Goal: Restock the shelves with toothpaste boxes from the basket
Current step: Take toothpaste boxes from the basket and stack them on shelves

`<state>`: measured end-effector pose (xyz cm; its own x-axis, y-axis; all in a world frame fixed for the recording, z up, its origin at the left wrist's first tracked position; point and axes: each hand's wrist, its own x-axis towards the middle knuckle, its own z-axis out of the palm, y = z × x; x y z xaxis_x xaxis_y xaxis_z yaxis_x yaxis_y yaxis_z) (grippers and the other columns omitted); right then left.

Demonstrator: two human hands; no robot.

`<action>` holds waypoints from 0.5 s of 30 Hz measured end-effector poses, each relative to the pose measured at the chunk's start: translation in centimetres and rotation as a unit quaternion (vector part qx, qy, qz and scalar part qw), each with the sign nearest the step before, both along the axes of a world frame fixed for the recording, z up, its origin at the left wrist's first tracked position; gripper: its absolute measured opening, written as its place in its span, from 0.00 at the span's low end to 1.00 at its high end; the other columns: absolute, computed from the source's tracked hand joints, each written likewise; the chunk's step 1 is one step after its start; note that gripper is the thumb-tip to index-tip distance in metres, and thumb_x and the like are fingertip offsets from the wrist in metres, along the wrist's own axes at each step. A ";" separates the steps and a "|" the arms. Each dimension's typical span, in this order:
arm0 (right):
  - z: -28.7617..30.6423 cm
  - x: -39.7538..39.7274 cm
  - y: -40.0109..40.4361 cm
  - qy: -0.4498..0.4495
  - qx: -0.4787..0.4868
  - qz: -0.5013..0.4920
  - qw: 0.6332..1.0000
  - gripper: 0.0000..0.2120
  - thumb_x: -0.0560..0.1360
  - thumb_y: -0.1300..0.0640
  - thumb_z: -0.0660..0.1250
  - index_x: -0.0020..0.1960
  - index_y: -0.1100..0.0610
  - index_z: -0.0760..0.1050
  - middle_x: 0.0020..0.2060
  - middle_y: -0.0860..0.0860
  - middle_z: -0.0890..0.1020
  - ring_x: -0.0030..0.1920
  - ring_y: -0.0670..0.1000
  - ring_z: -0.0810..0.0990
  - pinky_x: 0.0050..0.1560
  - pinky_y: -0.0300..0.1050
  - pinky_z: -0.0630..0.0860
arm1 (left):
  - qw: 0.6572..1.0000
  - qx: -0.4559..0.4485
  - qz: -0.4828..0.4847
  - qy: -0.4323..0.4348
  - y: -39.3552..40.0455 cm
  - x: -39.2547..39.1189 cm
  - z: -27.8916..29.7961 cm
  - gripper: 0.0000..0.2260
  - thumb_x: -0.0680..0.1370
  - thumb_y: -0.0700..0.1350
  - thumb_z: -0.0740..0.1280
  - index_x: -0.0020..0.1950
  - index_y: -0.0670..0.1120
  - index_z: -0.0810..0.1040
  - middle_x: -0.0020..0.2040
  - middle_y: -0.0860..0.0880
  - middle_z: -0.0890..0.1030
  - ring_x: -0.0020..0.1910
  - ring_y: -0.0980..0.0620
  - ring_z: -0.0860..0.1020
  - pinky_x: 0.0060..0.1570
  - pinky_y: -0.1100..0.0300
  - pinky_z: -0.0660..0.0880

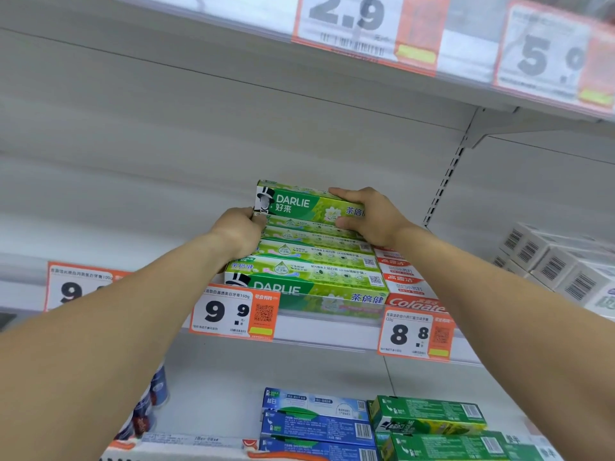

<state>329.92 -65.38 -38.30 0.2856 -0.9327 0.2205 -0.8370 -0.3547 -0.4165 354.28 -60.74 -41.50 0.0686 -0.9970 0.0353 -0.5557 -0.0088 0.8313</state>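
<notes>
A green Darlie toothpaste box stands on its long edge at the back of a row of several like green boxes on the middle shelf. My left hand grips the box's left end, fingers curled round it. At the box's right end my right hand holds it, fingers over the top edge and thumb on the front face. No basket is in view.
Red Colgate boxes lie right of the green row, white barcoded boxes farther right. Price tags hang on the shelf edge. Blue boxes and green boxes fill the shelf below. An upper shelf overhangs.
</notes>
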 end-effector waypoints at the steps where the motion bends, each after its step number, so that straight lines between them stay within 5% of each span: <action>1: -0.2 -0.1 -0.2 -0.002 0.000 0.000 1.000 0.29 0.76 0.54 0.72 0.73 0.40 0.68 0.61 0.50 0.76 0.57 0.52 0.78 0.62 0.43 0.73 | 1.000 0.002 0.000 -0.006 0.0 0.0 0.0 0.17 0.85 0.48 0.55 0.71 0.44 0.72 0.51 0.46 0.79 0.38 0.52 0.74 0.39 0.60 0.69; 6: -0.1 0.3 0.2 0.014 0.002 -0.016 1.000 0.30 0.77 0.54 0.71 0.76 0.42 0.64 0.67 0.53 0.72 0.64 0.54 0.74 0.69 0.43 0.68 | 0.999 0.024 0.003 -0.029 0.3 0.1 0.3 0.18 0.85 0.49 0.54 0.70 0.42 0.73 0.52 0.43 0.80 0.45 0.46 0.77 0.44 0.58 0.70; 10: 1.0 1.0 3.1 -0.029 -0.033 -0.065 0.997 0.40 0.75 0.55 0.73 0.78 0.39 0.54 0.78 0.51 0.54 0.73 0.55 0.65 0.74 0.46 0.61 | 0.995 -0.043 0.042 -0.073 2.6 0.8 2.6 0.23 0.84 0.51 0.58 0.75 0.39 0.65 0.70 0.39 0.73 0.68 0.40 0.72 0.63 0.53 0.69; 13: 1.7 2.2 8.9 -0.080 -0.214 -0.053 0.972 0.29 0.75 0.64 0.71 0.73 0.51 0.68 0.65 0.54 0.69 0.61 0.51 0.75 0.65 0.44 0.72 | 0.963 -0.251 0.094 -0.001 7.5 3.2 4.3 0.12 0.81 0.49 0.63 0.58 0.44 0.79 0.52 0.46 0.83 0.54 0.42 0.81 0.54 0.55 0.75; 15: 1.5 3.8 14.2 -0.110 -0.289 0.004 0.951 0.17 0.73 0.68 0.69 0.60 0.57 0.77 0.53 0.53 0.77 0.47 0.48 0.79 0.50 0.41 0.76 | 0.938 -0.328 0.085 0.070 12.4 4.1 3.9 0.10 0.79 0.49 0.63 0.46 0.45 0.80 0.39 0.49 0.83 0.40 0.45 0.82 0.44 0.52 0.78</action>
<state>333.71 -51.20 -36.81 0.1802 -0.6354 0.7508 -0.7485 -0.5838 -0.3144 358.41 -48.38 -37.64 0.2747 -0.7383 0.6160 -0.4776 0.4513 0.7538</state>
